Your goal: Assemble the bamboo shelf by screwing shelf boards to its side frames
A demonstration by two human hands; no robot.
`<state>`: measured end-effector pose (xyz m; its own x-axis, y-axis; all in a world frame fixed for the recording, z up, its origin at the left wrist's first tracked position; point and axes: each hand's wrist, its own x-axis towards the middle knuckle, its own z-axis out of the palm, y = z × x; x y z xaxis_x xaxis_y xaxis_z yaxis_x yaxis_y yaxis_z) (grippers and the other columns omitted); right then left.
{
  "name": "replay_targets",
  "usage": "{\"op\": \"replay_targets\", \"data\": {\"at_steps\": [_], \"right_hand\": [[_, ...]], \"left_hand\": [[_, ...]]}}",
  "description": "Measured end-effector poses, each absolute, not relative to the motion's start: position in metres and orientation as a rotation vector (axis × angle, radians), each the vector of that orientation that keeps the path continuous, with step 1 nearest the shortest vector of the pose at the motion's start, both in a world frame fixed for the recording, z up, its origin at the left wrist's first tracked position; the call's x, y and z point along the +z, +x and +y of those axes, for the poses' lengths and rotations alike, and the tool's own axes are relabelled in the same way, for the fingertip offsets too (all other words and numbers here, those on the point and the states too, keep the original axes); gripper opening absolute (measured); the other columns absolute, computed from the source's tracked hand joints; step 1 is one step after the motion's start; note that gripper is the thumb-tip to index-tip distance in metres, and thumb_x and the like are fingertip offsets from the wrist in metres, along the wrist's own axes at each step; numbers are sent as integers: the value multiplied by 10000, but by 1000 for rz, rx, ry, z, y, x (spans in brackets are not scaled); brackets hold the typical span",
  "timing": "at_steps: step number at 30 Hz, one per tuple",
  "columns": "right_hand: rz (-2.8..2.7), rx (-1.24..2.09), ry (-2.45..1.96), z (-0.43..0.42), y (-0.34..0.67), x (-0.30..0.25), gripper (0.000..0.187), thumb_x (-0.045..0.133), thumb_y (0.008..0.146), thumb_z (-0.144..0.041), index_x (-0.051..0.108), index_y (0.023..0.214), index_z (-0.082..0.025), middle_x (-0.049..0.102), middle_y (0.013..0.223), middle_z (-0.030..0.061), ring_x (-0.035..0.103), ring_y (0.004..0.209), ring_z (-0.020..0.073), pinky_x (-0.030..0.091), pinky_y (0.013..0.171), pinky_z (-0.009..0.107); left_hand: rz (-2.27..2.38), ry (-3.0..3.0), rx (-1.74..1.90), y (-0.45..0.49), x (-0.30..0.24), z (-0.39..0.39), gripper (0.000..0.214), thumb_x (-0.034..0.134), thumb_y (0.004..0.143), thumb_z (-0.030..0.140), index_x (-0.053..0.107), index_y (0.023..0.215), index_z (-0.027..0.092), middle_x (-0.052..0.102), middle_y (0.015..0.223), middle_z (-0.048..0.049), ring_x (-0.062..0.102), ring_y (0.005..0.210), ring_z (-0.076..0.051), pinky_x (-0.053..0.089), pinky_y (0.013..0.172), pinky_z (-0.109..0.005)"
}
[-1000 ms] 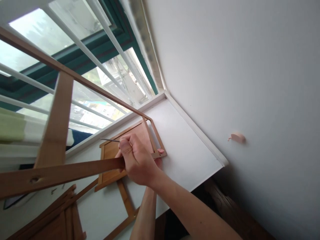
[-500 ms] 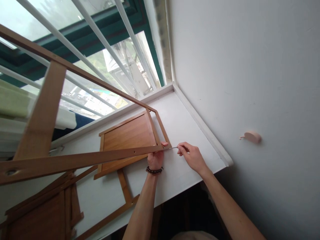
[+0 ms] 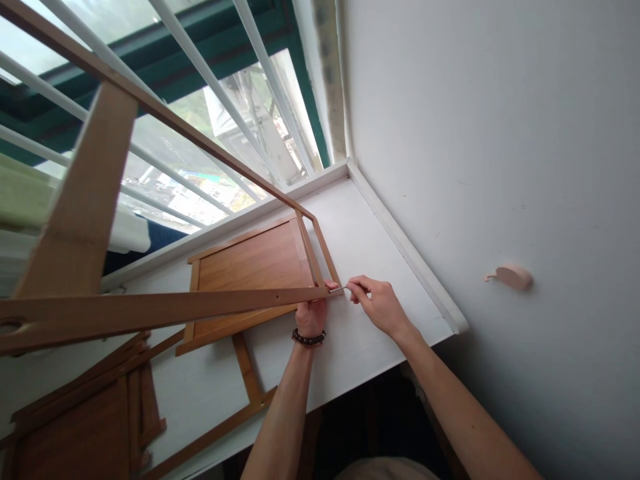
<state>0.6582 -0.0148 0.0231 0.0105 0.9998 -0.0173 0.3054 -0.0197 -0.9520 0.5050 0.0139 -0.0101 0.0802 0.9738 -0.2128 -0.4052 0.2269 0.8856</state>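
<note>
A wooden frame (image 3: 200,311) with two long rails and a wide crosspiece reaches in from the left, over the white table. Near its right end my left hand (image 3: 311,319), with a beaded bracelet at the wrist, is closed round the lower rail from beneath; part of the fingers is hidden by the wood. My right hand (image 3: 371,301) pinches a thin metal hex key (image 3: 339,289), whose far tip meets the rail's end beside my left fingers. Behind the rail, a framed wooden panel (image 3: 255,267) lies at a slant, joined to the frame's right end as far as I can see.
Another wooden panel piece (image 3: 70,433) lies at the lower left, with slats beside it. The white table (image 3: 380,267) has a raised edge along the window and wall. White bars (image 3: 200,60) cross the window. A pink hook (image 3: 515,277) is on the right wall.
The frame's left part has risen slightly and its near rail lies more level. My right hand has moved a little left with the hex key, whose tip is nearer my left fingers.
</note>
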Motion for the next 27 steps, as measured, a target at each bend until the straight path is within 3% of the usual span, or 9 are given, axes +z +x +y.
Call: {"op": "replay_targets", "data": {"at_steps": [6, 14, 16, 18, 21, 23, 27], "right_hand": [[-1537, 992, -1450, -15, 662, 34, 214, 433, 856, -316, 607, 835, -194, 618, 690, 0, 564, 641, 99, 407, 663, 213], [-672, 1977, -1251, 0, 664, 44, 102, 536, 762, -194, 579, 698, -127, 561, 517, -25, 478, 388, 46, 335, 387, 167], [-510, 2013, -1121, -5, 663, 45, 99, 565, 761, -214, 603, 761, -122, 607, 590, -3, 530, 460, 50, 373, 417, 157], [-465, 2013, -959, -15, 662, 45, 166, 587, 764, -264, 619, 861, -133, 668, 804, 52, 618, 676, 88, 438, 505, 155], [-490, 1973, -794, -30, 659, 42, 269, 619, 745, -295, 613, 985, -174, 620, 1087, 77, 600, 944, 135, 480, 630, 171], [-516, 1920, -776, -34, 657, 37, 304, 635, 731, -309, 611, 1008, -188, 620, 1092, 75, 607, 931, 140, 482, 626, 181], [-600, 1787, -955, -24, 657, 29, 329, 618, 727, -405, 639, 920, -139, 679, 865, 84, 635, 711, 128, 476, 553, 208]], "left_hand": [[912, 810, 1178, 498, -13, 14, 337, 481, 717, 483, 657, 709, 196, 637, 767, -79, 577, 838, -250, 408, 882, -391], [904, 810, 1128, 493, -6, 10, 298, 490, 707, 420, 662, 695, 176, 653, 754, -76, 590, 816, -238, 437, 820, -377], [878, 780, 1151, 493, -6, 7, 270, 491, 700, 369, 667, 704, 165, 660, 755, -67, 591, 824, -227, 443, 809, -362], [866, 747, 1186, 492, -6, 4, 245, 493, 691, 324, 673, 711, 159, 666, 749, -53, 594, 817, -211, 449, 796, -341], [903, 700, 1223, 491, -5, 1, 228, 498, 675, 295, 675, 688, 152, 670, 729, -43, 602, 783, -200, 458, 771, -324], [919, 673, 1225, 493, -4, 0, 228, 502, 667, 301, 672, 672, 149, 670, 723, -46, 602, 775, -200, 455, 775, -325], [941, 673, 1209, 499, -3, 4, 272, 501, 661, 361, 660, 691, 141, 657, 731, -61, 592, 790, -212, 432, 813, -359]]}}
